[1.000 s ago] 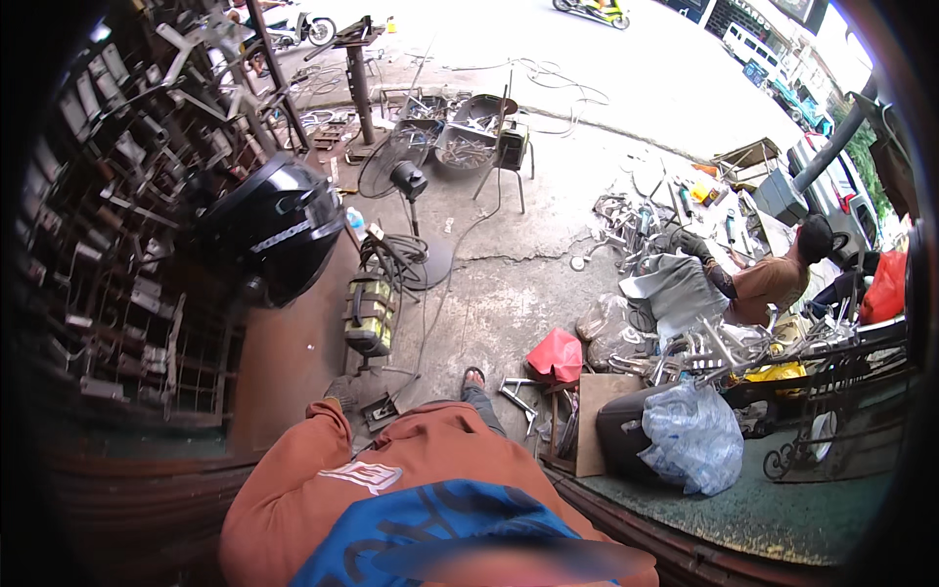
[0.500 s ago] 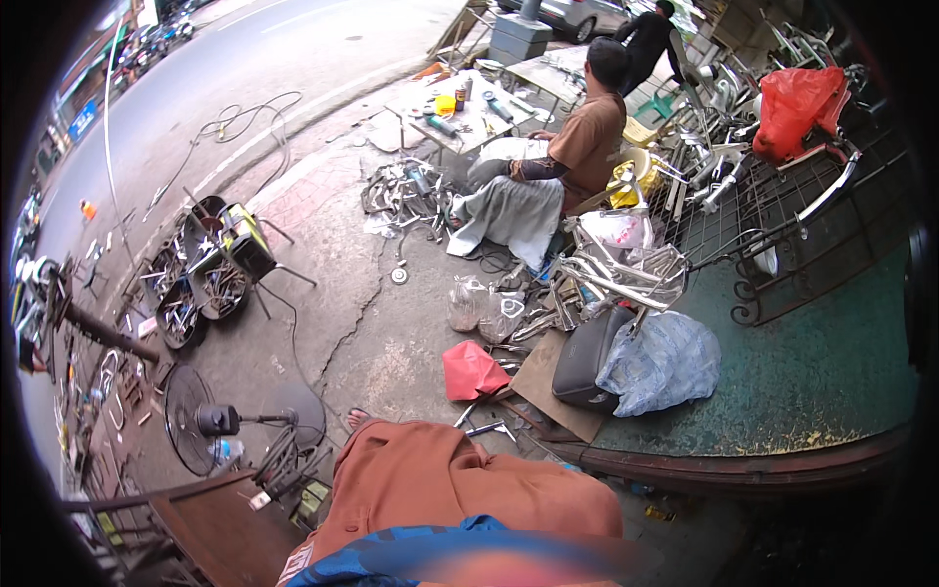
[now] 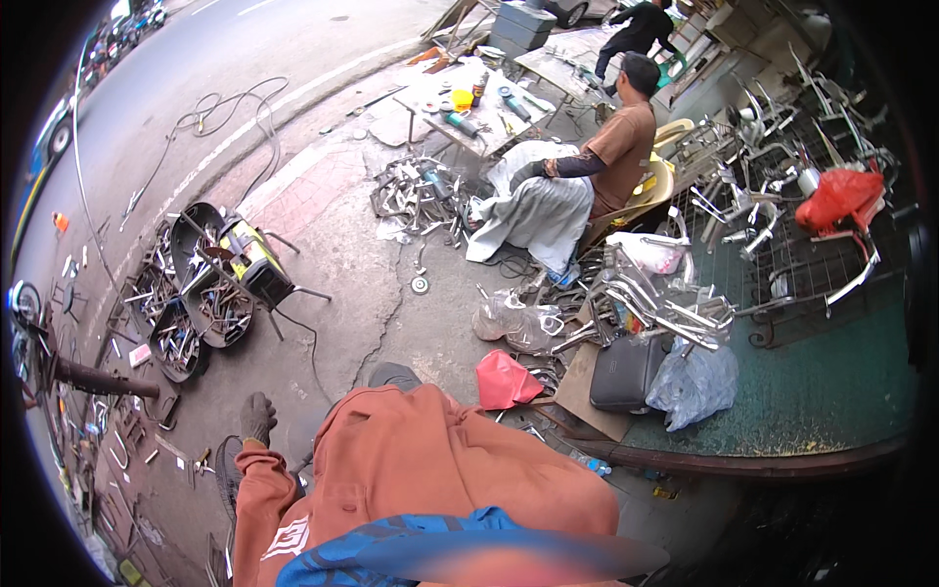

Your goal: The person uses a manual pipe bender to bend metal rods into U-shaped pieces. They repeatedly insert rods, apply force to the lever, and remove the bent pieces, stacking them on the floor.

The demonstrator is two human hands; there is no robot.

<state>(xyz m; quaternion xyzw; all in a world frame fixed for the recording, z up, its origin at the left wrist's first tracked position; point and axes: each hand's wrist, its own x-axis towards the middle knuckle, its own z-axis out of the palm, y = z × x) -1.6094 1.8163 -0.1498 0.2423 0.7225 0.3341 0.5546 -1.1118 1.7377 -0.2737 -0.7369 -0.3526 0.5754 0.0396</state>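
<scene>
My left hand [image 3: 258, 419], in a dark grey work glove, reaches out at the lower left from a rust-brown sleeve. Its fingers look loosely extended, and nothing shows in them. It hangs above the floor, nearest to the standing fan [image 3: 231, 476], which my sleeve partly covers. My right hand is out of sight. My rust-brown clothing [image 3: 440, 450] and a blue patterned cloth [image 3: 421, 543] fill the lower middle. Just past the clothing pokes a dark grey rounded shape [image 3: 394, 375] that I cannot make out.
Black bins of metal pieces [image 3: 220, 308] adjoin a yellow-black machine [image 3: 252, 252] on legs. A seated co-worker [image 3: 621, 147] is near a heap of metal parts [image 3: 416, 196] and a tool table [image 3: 479, 112]. At right, a green platform [image 3: 763, 411] bears a black case [image 3: 626, 375] and tubing.
My left arm and gloved hand have come into view at the lower left. The view has shifted, the fan now sits lower, and the co-worker's gloved hand shows over the cloth on their lap.
</scene>
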